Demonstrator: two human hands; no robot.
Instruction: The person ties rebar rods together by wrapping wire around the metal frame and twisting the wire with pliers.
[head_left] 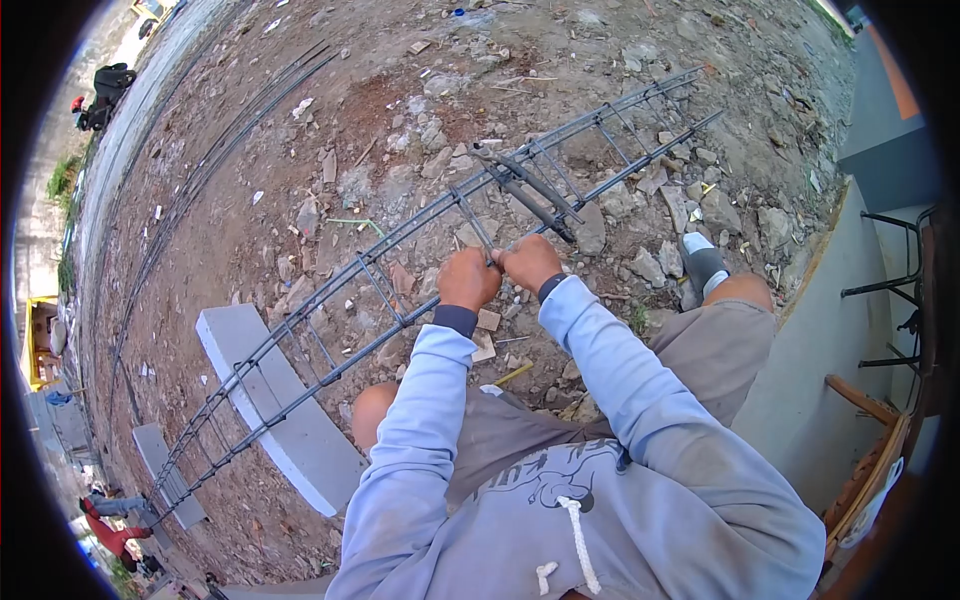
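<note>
A long rebar cage [365,343] of dark steel bars and square stirrups runs slantwise from lower left to upper right. My left hand [468,280] is closed in a fist at its near lower bar, where a stirrup [474,220] meets it. Right beside it, my right hand [530,262] is closed too, and the fingertips of both come together at that joint. Whatever small thing the fingers pinch is hidden. Long-handled pincers [530,192] rest across the cage just beyond my right hand.
Pale concrete slabs [270,415] support the cage at lower left. Rubble and stones [590,230] cover the ground. Loose rebar rods [200,175] lie at left. A low wall [800,330] and metal-legged furniture [890,290] stand at right. Other people [110,90] are at the far left.
</note>
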